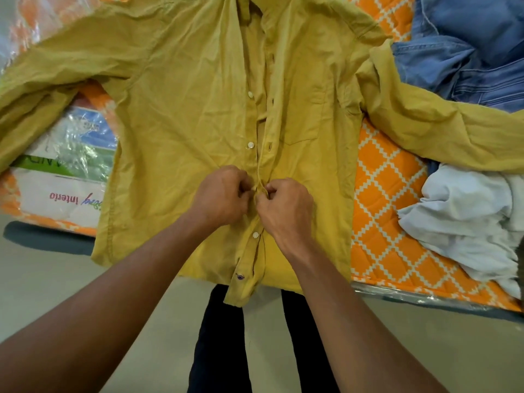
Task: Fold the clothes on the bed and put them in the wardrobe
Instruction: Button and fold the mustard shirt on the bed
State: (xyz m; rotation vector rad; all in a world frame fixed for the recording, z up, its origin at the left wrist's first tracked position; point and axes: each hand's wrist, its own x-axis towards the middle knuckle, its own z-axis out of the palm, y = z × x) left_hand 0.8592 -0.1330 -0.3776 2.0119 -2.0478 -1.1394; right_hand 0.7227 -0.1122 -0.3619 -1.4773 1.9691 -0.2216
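Both forearms (127, 293) reach in from my end; L hand (224, 195) and R hand (285, 209) meet at the front placket of the yellow shirt (181, 109). It lies face-up on the bed (388, 194), sleeves spread, hem hanging over the near edge. All fingers (243, 191) are curled tight, pinching the two placket edges together. I'd say I'm doing up a btn mid-front, tho it's hidden under the knuckles. To do it well: L side holds the btn strip flat, R side feeds the hole over it, w/o dragging cloth off-line. The lower btn (255, 234) is undone, as are those above. To the R lie jeans (467, 52) and a white garment (467, 211). Wardrobe not in view.
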